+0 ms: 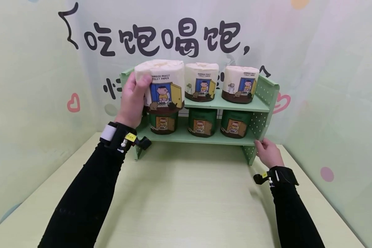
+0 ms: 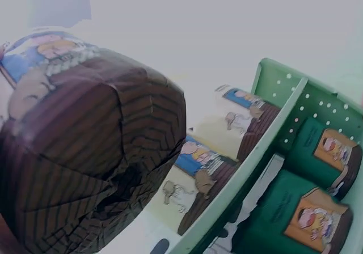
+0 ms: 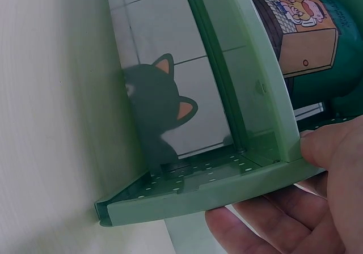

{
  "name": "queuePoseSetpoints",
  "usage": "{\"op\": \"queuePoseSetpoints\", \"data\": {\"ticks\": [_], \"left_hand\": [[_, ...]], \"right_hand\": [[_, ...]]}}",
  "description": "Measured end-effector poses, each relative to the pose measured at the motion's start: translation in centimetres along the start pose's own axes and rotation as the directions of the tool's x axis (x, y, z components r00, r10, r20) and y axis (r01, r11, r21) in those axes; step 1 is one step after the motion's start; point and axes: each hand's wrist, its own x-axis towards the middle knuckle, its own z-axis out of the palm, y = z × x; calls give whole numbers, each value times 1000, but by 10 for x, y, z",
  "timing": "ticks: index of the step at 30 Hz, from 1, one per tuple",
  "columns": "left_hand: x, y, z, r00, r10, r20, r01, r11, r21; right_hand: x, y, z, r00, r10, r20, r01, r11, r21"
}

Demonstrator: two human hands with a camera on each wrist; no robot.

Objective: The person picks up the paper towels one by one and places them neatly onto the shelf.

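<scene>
Toilet paper roll (image 1: 161, 88), cream wrapper, at the left end of the green shelf's (image 1: 226, 105) upper tier, whether resting or lifted unclear. Left hand (image 1: 133, 100) wraps its side, fingertips hidden behind. Left wrist view shows only the roll's brown pleated underside (image 2: 91, 152). Right hand (image 1: 268, 151) clasps the shelf's right side panel (image 3: 227, 191), thumb on the edge, fingers beneath; head view hides this.
</scene>
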Motion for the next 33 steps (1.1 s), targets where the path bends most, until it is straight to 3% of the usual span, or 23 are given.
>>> {"op": "queuePoseSetpoints", "data": {"ticks": [7, 15, 20, 26, 33], "left_hand": [[13, -2, -5, 996, -34, -84, 39, 997, 64], [19, -14, -12, 987, -97, -124, 115, 983, 141], [21, -21, -15, 977, -142, -158, 177, 956, 234], [26, -21, -17, 971, -195, -136, 228, 925, 305], [30, -14, -15, 941, -284, -182, 333, 868, 369]], "right_hand": [[-2, 0, 1, 1000, 11, 2, -11, 1000, 0], [-5, -2, 2, 1000, 23, 14, -23, 1000, 10], [-4, -3, 0, 1000, 17, 23, -17, 1000, 12], [-2, -5, -2, 1000, 10, 10, -10, 1000, 4], [-3, -4, -2, 1000, 10, 11, -11, 1000, 6]]}}
